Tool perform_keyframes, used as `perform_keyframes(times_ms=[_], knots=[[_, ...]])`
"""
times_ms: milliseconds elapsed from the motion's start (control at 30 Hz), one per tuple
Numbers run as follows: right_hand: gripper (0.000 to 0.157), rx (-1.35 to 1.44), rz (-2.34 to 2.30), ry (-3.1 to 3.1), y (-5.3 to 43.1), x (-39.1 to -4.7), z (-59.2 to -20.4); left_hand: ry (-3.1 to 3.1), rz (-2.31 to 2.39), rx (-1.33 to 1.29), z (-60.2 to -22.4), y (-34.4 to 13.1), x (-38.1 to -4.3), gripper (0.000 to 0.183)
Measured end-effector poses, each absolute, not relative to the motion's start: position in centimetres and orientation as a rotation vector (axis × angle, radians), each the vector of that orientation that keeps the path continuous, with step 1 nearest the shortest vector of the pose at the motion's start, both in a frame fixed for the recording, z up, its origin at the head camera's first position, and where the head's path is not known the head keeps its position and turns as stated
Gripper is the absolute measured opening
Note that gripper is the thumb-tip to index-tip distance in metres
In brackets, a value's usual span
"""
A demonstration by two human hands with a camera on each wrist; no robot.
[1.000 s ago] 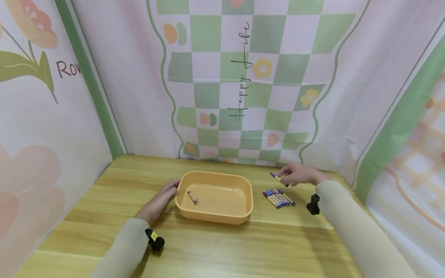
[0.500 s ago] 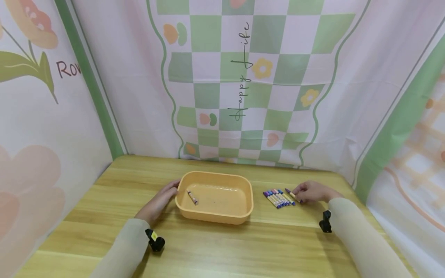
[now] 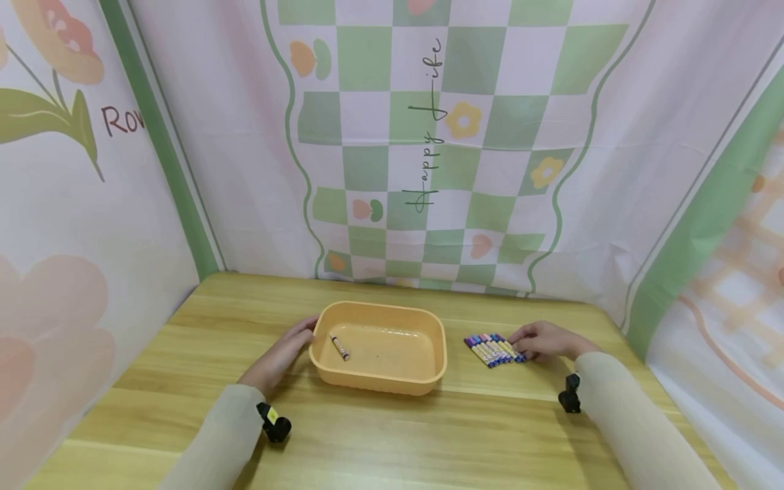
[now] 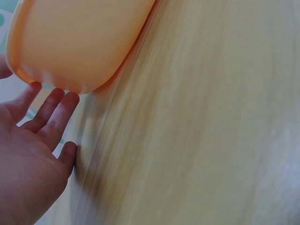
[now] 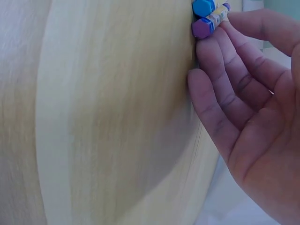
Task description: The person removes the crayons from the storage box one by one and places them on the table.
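My right hand [image 3: 547, 341] pinches a short crayon [image 5: 215, 21] between thumb and fingers, at the right end of a row. A purple hexagonal end of it points toward the right wrist camera, right beside a blue-ended crayon [image 5: 203, 7]. The row of several crayons [image 3: 490, 350] lies side by side on the table, with mixed colours at the far ends and dark blue at the near ends. My left hand [image 3: 278, 355] touches the left wall of a yellow-orange bin [image 3: 378, 383], fingertips [image 4: 71, 97] against its outside. Inside the bin lies a single crayon [image 3: 339, 348].
The wooden table [image 3: 367, 442] runs back to a checkered cloth [image 3: 407, 170] hanging behind it. Printed cloth also hangs on the left [image 3: 73, 218] and right. A black camera sits on each wrist.
The right hand has brought the purple-tipped crayon down from above and behind the row to the table, then leftward against the row's right end. The left hand and bin have stayed put.
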State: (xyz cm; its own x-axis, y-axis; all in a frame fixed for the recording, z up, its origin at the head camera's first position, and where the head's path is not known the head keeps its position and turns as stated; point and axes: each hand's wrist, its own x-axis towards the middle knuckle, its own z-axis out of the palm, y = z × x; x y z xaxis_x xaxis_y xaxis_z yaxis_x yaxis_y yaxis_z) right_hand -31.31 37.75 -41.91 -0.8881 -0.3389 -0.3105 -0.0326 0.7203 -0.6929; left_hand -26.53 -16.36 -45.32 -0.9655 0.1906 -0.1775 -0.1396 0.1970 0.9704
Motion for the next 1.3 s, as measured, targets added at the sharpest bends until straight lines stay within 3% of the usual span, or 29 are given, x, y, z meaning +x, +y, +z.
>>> perform_keyframes(times_ms=[400,667,933,1300], knots=[[0.033,-0.279,-0.953,2.519,37.6,-31.9,-41.8,2.221,1.845,0.069,-45.1,-16.3,-26.3,0.061],[0.036,-0.401,-0.934,2.518,36.4,-32.4,-39.0,2.209,1.863,0.068,-45.0,-16.0,-26.7,0.063],[0.040,-0.509,-0.901,2.533,32.7,-33.5,-35.1,2.219,1.844,0.059,-44.8,-16.2,-26.6,0.063],[0.033,-0.722,-0.781,2.560,25.3,-34.8,-31.8,2.218,1.846,0.062,-45.0,-16.4,-26.4,0.061]])
